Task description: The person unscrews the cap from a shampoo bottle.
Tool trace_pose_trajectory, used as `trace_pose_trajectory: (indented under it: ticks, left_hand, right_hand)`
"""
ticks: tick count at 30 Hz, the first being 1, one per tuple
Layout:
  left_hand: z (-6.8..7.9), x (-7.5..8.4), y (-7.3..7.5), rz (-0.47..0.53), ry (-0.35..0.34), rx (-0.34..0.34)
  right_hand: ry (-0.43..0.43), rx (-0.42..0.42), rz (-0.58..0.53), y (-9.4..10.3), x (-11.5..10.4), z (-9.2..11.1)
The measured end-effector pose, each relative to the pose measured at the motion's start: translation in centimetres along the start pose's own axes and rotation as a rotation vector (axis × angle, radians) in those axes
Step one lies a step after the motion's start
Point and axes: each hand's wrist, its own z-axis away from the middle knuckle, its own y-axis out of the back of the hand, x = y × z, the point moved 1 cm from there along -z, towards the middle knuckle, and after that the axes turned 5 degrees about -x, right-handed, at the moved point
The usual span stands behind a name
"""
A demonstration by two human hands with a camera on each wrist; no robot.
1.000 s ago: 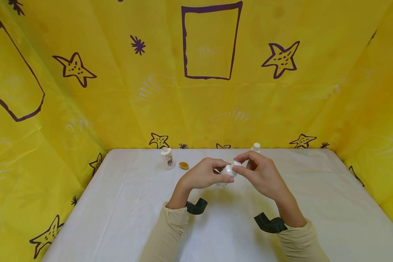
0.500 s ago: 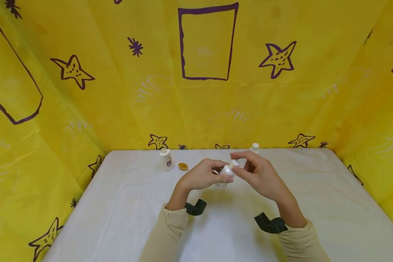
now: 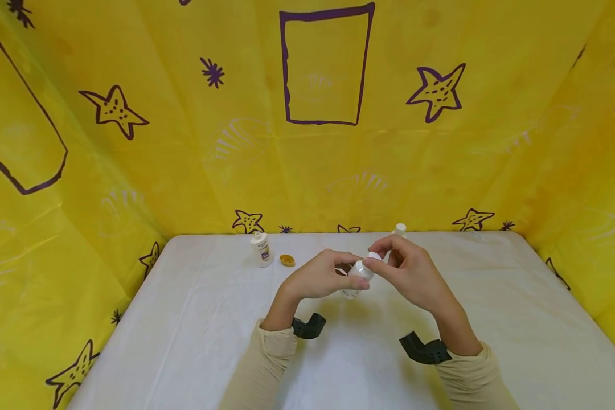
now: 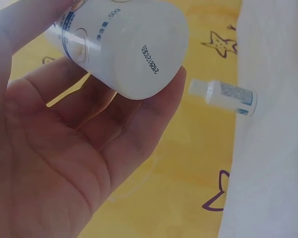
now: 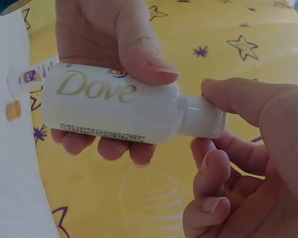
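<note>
My left hand (image 3: 320, 275) grips a small white Dove bottle (image 5: 109, 106), thumb on one side and fingers under the other. In the head view the bottle leans toward the right, held over the table. At its upper end, the thumb and fingertips of my right hand (image 3: 407, 269) pinch the white cap (image 5: 204, 116). The cap sits in line with the bottle's neck in the right wrist view. From the left wrist, the bottle's base (image 4: 151, 54) faces the camera, with a printed date on it.
Toward the back left stands a white bottle (image 3: 262, 250) with a purple label patch, beside a small orange-yellow piece (image 3: 287, 260). Another white-capped bottle (image 4: 231, 96) stands at the back, partly behind my right hand in the head view. A yellow printed curtain (image 3: 307, 171) borders the white table (image 3: 184, 341).
My right index finger straightened off the cap half a second ago and now bends back onto it. Bottle and both hands have shifted slightly to the right.
</note>
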Motion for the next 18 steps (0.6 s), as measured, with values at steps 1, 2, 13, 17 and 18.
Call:
trace_pose_trajectory:
  ticks: [1, 2, 13, 17, 18]
  left_hand:
    - [0.02, 0.02, 0.0, 0.0, -0.002, 0.0]
    - [0.02, 0.0, -0.01, -0.001, -0.003, 0.002]
    - [0.04, 0.08, -0.05, 0.002, 0.0, 0.008]
    - [0.05, 0.14, -0.04, 0.013, 0.003, 0.007]
    - [0.04, 0.13, -0.04, 0.014, 0.003, 0.006]
  right_hand:
    - [0.005, -0.003, -0.004, -0.01, 0.01, 0.02]
    - [0.014, -0.005, -0.008, 0.0, 0.01, 0.04]
    - [0.17, -0.01, -0.026, 0.23, -0.18, 0.27]
    - [0.176, -0.017, -0.036, 0.36, -0.25, 0.29]
    - [0.168, -0.016, -0.039, 0.38, -0.25, 0.29]
